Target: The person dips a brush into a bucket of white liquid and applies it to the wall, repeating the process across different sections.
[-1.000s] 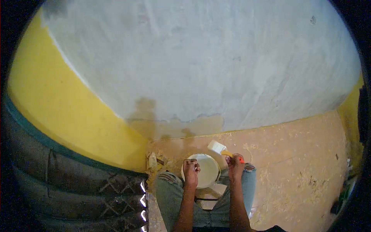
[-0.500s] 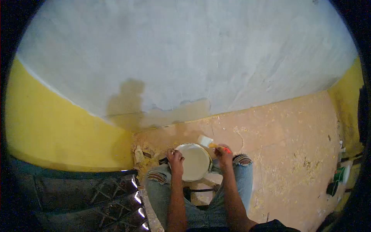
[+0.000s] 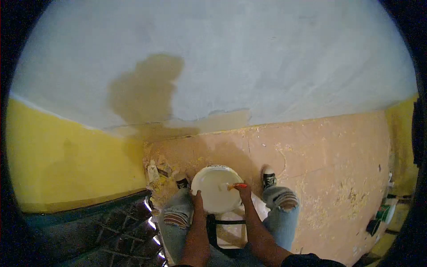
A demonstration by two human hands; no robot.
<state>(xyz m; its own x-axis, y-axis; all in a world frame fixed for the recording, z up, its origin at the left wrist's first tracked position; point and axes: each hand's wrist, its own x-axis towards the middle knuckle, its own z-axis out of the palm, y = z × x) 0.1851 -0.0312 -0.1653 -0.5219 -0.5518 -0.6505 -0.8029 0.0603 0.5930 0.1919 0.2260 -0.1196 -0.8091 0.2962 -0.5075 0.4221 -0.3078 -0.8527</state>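
A round bucket [image 3: 199, 174] of off-white paint stands between my knees, its open top facing me. My left hand [image 3: 196, 199] grips the bucket's left rim. Closed at the opposite rim, my right hand [image 3: 244, 192] holds a paintbrush [image 3: 238, 185] with a red and yellow handle. The brush points left over the paint, its bristles right at the surface. My fingers partly hide the handle's end.
A grey-white wall [image 3: 284, 58] with a bare tan patch [image 3: 224, 120] rises ahead. Paint flakes [image 3: 351, 196] litter the tan floor. A black stool frame [image 3: 227, 221] is between my legs. Dark quilted furniture [image 3: 102, 227] stands left, and a green-and-white container [image 3: 386, 212] lies far right.
My right hand has brought the brush from beyond the bucket's right rim to over the paint. My left hand has shifted down the left rim. My knees have spread, and the view has shifted.
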